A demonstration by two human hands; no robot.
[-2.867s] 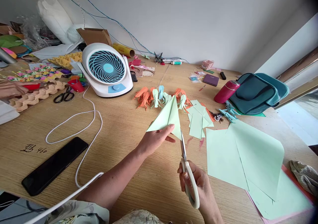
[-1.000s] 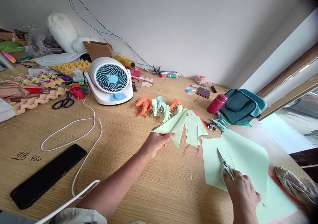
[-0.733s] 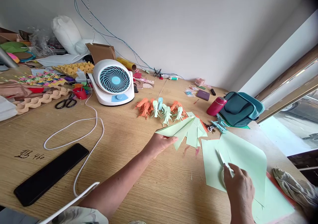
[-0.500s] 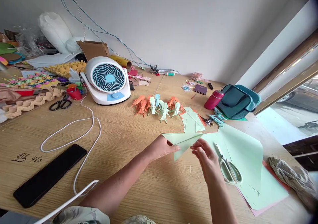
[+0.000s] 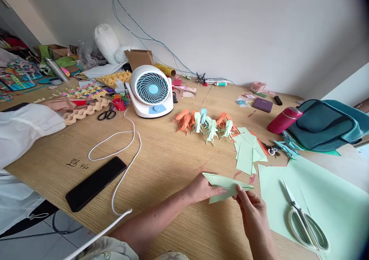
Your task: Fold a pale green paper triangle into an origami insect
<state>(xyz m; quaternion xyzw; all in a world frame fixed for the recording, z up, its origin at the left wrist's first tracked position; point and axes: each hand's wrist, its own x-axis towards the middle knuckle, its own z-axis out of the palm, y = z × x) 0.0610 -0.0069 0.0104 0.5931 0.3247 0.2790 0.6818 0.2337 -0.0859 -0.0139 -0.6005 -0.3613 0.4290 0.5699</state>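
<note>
Low in the frame's centre, the left hand [image 5: 201, 189] and right hand [image 5: 250, 201] both pinch a folded green paper [image 5: 226, 183]; scissors [image 5: 305, 217] lie at lower right.

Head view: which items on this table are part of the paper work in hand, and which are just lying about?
In use:
left hand and right hand, both pinching the folded green paper
scissors, set down on the green sheets
cut green pieces
folded paper figures

Lying about:
fan
phone
white cable
red bottle
teal bag
black scissors
</note>
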